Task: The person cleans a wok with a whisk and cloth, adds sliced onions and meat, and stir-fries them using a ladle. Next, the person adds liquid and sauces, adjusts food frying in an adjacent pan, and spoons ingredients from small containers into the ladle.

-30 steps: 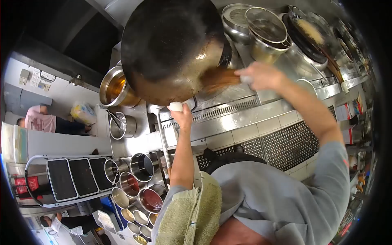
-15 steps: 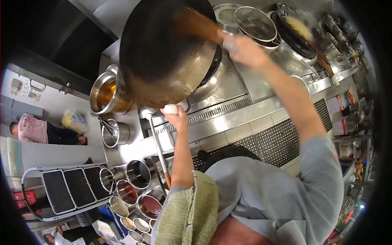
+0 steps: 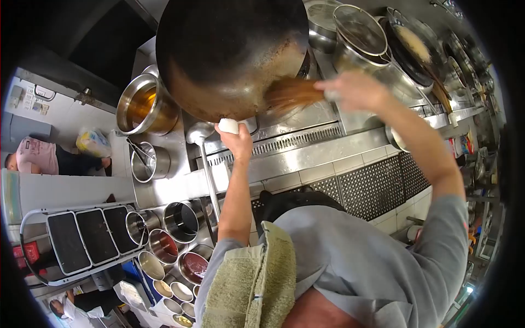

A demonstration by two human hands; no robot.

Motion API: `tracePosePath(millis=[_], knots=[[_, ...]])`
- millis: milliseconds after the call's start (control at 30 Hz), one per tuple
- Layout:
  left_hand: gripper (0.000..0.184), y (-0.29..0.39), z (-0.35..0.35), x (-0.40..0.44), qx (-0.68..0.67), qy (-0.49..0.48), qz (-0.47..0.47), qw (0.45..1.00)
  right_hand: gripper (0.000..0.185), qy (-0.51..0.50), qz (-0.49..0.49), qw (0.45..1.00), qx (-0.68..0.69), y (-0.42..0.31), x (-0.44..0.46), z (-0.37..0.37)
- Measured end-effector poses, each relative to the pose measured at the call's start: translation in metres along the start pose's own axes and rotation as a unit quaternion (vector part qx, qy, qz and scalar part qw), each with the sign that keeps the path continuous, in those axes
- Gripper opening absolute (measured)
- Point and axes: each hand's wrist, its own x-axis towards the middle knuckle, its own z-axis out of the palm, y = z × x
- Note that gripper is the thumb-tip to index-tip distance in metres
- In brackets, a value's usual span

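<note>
A large dark wok (image 3: 229, 60) is tilted up on edge over the stove, its inside facing me. My left hand (image 3: 236, 139) is closed on its near rim, with a folded white cloth (image 3: 228, 126) between palm and metal. In my right hand (image 3: 355, 92) is a bamboo wok brush (image 3: 295, 96), gripped by its handle end. The brush's bristles are blurred by motion at the wok's lower right edge; whether they touch it I cannot tell. A ladle (image 3: 200, 133) lies left of my left hand.
At left stand a pot of amber oil (image 3: 143, 104) and a steel pot with utensils (image 3: 150, 162). Sauce containers (image 3: 194, 267) sit lower left. A strainer (image 3: 361, 30) rests on a pot at right, beside another wok (image 3: 407, 46). Two people (image 3: 38, 156) are at far left.
The brush has swept from inside the wok down to its lower right edge with my right hand. The wok appears slightly higher; my left hand keeps its hold.
</note>
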Motion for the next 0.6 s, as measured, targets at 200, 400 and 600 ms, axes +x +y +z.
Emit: tracePosePath(millis=[200,400,600], knots=[[0.042,-0.014,0.006,-0.014,-0.009,-0.005,-0.006,1.000,0.070,0.080,0.175,0.980,0.055,0.009,0.031,-0.013],[0.049,-0.019,0.007,0.023,0.019,-0.028,-0.055,0.998,0.075,-0.114,0.214,0.941,0.235,0.017,-0.117,0.077],[0.015,0.039,0.023,0.047,-0.216,-0.204,-0.385,0.874,0.074,0.172,0.318,0.851,0.380,0.006,-0.115,0.266]])
